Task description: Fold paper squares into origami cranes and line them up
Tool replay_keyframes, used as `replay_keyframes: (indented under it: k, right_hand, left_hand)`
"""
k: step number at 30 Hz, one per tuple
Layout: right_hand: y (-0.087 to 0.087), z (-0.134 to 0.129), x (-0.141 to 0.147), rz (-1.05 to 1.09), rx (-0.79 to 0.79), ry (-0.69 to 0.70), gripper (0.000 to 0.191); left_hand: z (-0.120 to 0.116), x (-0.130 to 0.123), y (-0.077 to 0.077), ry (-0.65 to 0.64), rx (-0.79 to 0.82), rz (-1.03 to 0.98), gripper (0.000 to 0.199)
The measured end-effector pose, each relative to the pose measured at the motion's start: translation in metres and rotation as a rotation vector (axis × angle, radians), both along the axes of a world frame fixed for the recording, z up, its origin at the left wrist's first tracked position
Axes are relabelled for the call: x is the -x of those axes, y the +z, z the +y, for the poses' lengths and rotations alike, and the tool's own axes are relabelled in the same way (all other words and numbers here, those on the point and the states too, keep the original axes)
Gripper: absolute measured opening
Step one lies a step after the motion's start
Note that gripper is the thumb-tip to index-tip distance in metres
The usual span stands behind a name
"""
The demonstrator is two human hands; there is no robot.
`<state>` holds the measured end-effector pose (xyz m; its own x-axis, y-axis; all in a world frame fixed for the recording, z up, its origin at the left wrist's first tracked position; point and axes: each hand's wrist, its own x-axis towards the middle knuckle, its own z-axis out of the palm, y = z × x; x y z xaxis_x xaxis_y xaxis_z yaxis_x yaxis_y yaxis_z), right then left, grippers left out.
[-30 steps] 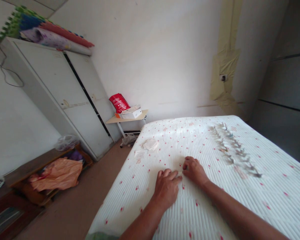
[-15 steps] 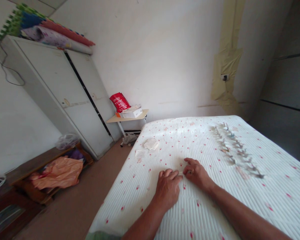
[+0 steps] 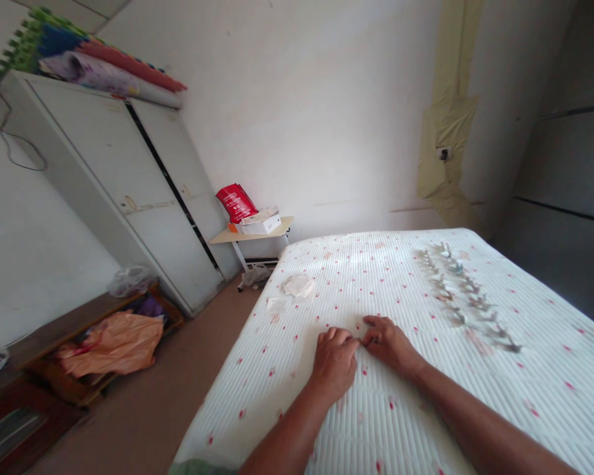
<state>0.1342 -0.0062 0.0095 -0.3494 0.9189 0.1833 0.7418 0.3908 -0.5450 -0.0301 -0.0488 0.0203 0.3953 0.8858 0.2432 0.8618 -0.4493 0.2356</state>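
My left hand (image 3: 334, 361) rests on the patterned bed cover (image 3: 400, 409), its fingers curled and its tips meeting those of my right hand (image 3: 387, 340). Between the two sets of fingertips is a small pale piece of paper, almost wholly hidden by them. The right thumb and index finger press in from the other side. To the right, rows of small folded paper figures (image 3: 458, 316), resembling birds, stand on the cover. Left of the hands lie a stack of printed paper sheets (image 3: 298, 286) and a smaller printed slip (image 3: 276, 305).
A pale cabinet (image 3: 103, 158) with rolled mats (image 3: 113, 76) on top stands at the left. Beyond the bed's far left corner, a small table (image 3: 222, 236) holds a red bag (image 3: 236, 203) and a white box (image 3: 261, 225). A wooden bench (image 3: 39, 336) carries an orange plastic bag (image 3: 113, 343).
My fingertips have drawn slightly closer together, covering more of the paper. Both hands stay at nearly the same spot on the bed, and the paper figures have not moved.
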Motion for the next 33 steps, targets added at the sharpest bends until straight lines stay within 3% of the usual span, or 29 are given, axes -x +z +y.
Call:
replay_keyframes:
  k: [14,33]
  right_hand:
    - [0.000,0.002,0.001,-0.022,0.007,-0.022,0.022]
    - [-0.001,0.003,0.002,-0.019,-0.012,-0.011,0.023]
  left_hand:
    - [0.020,-0.007,-0.003,0.134,0.106,-0.025,0.023]
    - [0.022,-0.012,-0.006,0.174,0.114,-0.026,0.018]
